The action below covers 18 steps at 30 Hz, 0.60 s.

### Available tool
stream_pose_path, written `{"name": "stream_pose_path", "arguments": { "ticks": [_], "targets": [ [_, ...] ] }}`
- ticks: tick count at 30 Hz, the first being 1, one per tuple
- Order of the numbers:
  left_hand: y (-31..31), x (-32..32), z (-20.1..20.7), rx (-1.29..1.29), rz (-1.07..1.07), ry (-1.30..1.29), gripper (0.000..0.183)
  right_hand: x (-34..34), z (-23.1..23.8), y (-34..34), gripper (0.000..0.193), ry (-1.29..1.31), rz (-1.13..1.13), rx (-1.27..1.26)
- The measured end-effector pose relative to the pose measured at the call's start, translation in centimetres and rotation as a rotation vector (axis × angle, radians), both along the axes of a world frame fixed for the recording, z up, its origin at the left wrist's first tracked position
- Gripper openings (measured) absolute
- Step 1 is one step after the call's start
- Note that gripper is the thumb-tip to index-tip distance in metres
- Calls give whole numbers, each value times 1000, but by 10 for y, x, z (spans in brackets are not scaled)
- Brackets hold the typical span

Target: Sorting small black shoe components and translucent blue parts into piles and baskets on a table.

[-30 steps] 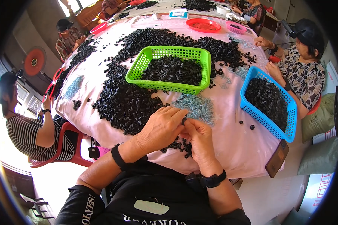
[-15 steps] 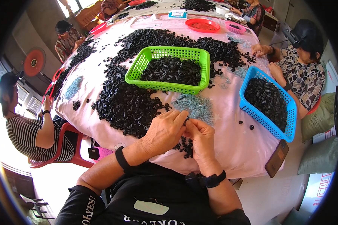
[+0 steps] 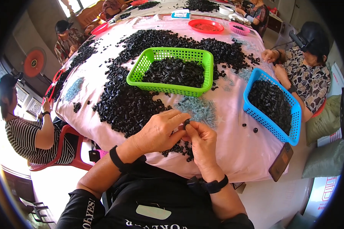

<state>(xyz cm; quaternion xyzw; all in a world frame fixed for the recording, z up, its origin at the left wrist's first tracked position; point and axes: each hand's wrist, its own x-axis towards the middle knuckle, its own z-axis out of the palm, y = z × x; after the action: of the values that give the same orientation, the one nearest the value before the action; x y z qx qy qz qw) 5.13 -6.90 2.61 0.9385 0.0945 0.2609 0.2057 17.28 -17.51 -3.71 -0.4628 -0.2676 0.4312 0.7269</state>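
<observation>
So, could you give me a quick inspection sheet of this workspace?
Surface: pale pink tablecloth, spread with heaped black parts.
Job's things: bluish clear pieces; green basket and blue basket, both holding black parts.
Clutter: phone at the tablecloth's right edge; two stray black pieces beside the blue basket.
Hands: left hand pinches a small black piece; right hand meets it with its fingertips.
Cables: nothing seen.
Surroundings: seated people; round red fan at left.

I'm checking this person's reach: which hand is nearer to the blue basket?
The right hand: it is left of the blue basket, apart from it. The left hand is farther left, fingers meeting the right's.
</observation>
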Motion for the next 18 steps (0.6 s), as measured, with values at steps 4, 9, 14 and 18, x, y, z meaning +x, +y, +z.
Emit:
{"name": "stream_pose_path", "arguments": {
  "ticks": [4, 9, 14, 18],
  "targets": [
    [0, 1, -3, -144, 25, -73, 26, 0, 1, 0, 17, -42, -28, -20],
    [1, 2, 0, -245, 130, -47, 17, 0, 1, 1, 17, -28, 2, 8],
    [0, 2, 6, -248, 146, -40, 16, 1, 3, 1, 16, -29, 5, -6],
    [1, 1, 1, -157, 71, -65, 16, -2, 5, 1, 14, -57, 7, -10]
  ]
}}
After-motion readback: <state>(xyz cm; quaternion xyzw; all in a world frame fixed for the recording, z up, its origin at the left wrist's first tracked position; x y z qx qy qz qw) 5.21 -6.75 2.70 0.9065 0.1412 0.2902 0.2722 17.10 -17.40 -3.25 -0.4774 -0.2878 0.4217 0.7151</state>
